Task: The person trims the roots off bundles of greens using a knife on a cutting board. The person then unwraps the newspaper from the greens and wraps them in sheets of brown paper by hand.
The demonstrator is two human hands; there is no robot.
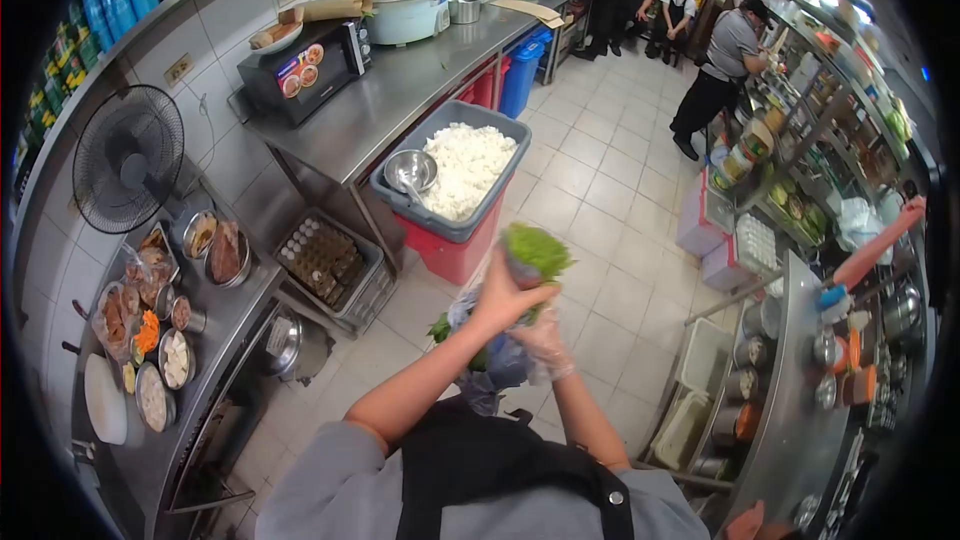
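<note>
Light green lettuce (538, 252) is gripped in my left hand (505, 290), its fingers wrapped round the lower part. Close below it is my right hand (543, 345), in a clear plastic glove and blurred; its fingers cannot be made out well. A bluish-grey plastic bag (495, 368) with darker green leaves (440, 328) hangs beneath both hands, partly hidden by my forearms. Beyond the hands, a grey tub (455, 230) of white rice (468, 168) holds a metal bowl (411, 172).
A steel counter (390, 105) with a microwave (303, 70) and cookers runs along the left. Bowls of food stand on the near-left table (215, 360). Shelving lines the right. One person (725, 65) stands at it; others are at the back. A forearm (880, 238) reaches in at right.
</note>
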